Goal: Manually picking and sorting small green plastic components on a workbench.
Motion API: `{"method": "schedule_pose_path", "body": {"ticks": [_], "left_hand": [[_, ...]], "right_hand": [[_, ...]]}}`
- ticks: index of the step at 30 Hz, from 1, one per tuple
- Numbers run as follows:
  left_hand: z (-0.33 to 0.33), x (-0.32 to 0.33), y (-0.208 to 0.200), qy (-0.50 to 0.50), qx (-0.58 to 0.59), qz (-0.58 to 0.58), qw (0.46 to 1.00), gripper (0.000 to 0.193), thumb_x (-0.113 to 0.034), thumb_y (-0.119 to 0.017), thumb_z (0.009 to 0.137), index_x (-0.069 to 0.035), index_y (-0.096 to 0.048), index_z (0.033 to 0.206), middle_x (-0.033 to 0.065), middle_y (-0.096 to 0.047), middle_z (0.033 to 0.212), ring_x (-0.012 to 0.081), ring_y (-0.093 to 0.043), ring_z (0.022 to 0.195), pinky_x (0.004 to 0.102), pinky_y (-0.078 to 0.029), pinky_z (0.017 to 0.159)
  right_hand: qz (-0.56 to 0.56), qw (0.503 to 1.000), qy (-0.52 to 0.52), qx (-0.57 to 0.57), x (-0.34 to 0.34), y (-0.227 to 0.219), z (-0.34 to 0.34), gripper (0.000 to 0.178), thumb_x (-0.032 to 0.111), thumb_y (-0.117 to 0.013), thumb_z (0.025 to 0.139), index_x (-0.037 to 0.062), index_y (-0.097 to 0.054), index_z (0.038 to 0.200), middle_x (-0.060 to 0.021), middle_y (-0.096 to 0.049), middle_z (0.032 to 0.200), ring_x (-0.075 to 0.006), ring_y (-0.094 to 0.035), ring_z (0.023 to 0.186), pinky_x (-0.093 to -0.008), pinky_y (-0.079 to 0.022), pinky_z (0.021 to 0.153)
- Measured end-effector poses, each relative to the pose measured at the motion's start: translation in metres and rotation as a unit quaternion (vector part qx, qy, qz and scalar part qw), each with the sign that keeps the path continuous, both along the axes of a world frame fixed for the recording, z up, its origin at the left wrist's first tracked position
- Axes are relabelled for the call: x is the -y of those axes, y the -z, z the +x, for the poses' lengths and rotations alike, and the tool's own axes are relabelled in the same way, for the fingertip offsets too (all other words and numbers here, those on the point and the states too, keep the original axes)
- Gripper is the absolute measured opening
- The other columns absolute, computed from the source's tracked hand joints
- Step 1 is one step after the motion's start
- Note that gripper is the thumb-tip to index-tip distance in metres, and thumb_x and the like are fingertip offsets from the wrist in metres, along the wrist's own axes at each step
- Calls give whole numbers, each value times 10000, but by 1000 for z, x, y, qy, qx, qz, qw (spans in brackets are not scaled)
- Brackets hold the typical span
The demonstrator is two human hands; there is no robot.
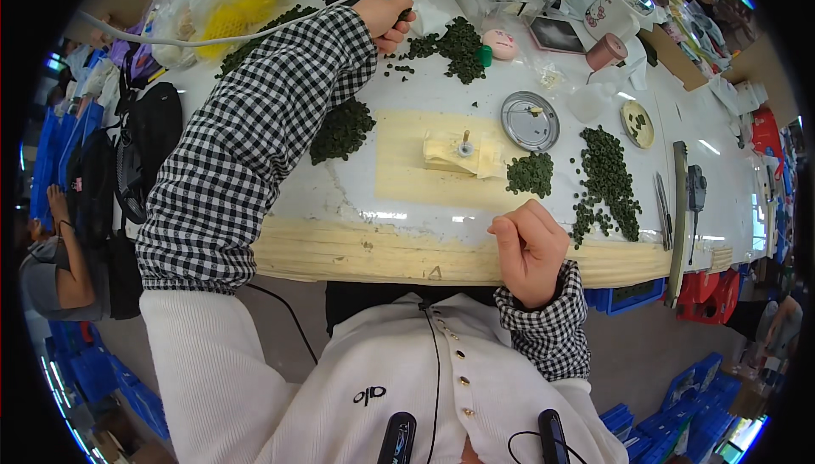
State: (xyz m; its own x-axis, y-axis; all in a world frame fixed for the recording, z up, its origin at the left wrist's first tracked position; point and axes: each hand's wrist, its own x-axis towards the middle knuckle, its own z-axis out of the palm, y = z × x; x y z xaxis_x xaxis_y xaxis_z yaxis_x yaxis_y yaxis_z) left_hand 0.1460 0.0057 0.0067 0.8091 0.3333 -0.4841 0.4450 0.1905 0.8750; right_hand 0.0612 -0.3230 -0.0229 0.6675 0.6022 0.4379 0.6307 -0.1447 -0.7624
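My left hand (386, 24) reaches to the far side of the white table, its fingers closed around what look like small dark green pieces (405, 15). Right of it lies a heap of the same pieces (461, 50), with a few scattered between. Another heap (342, 131) sits by my left sleeve. My right hand (533, 252) is curled closed over the near table edge; anything inside it is hidden. Beyond that hand are a small green pile (530, 174) and a tape-covered block (463, 154) with a metal pin standing up from it.
A round metal lid (530, 122), a larger spread of green pieces (608, 177), a pale dish (637, 123) and tweezers (661, 209) lie to the right. Farther back are a pink container (501, 44) and a mug (609, 11). A white cable (195, 43) crosses above my left arm.
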Motion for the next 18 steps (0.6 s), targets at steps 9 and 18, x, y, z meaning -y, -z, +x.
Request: {"method": "schedule_pose_path", "body": {"ticks": [9, 18], "left_hand": [[-105, 37, -34, -18, 85, -201, 976, 227, -276, -440, 988, -92, -462, 857, -49, -364, 648, 26, -263, 456, 173, -233, 394], [-189, 98, -4, -21, 24, -321, 947, 237, -265, -393, 976, -80, -475, 854, 5, -452, 713, 86, -375, 542, 211, -306, 467]], "right_hand": [[-7, 1000, 2, -2, 2, 2, 1, 153, 49, -658, 844, -29, -599, 726, -62, -451, 601, -136, -405, 458, -256, -316, 430], [-4, 1000, 13, 9, -2, -7, -4, 112, 36, -650, 846, -23, -613, 758, -60, -476, 620, -129, -431, 490, -237, -345, 455]]}}
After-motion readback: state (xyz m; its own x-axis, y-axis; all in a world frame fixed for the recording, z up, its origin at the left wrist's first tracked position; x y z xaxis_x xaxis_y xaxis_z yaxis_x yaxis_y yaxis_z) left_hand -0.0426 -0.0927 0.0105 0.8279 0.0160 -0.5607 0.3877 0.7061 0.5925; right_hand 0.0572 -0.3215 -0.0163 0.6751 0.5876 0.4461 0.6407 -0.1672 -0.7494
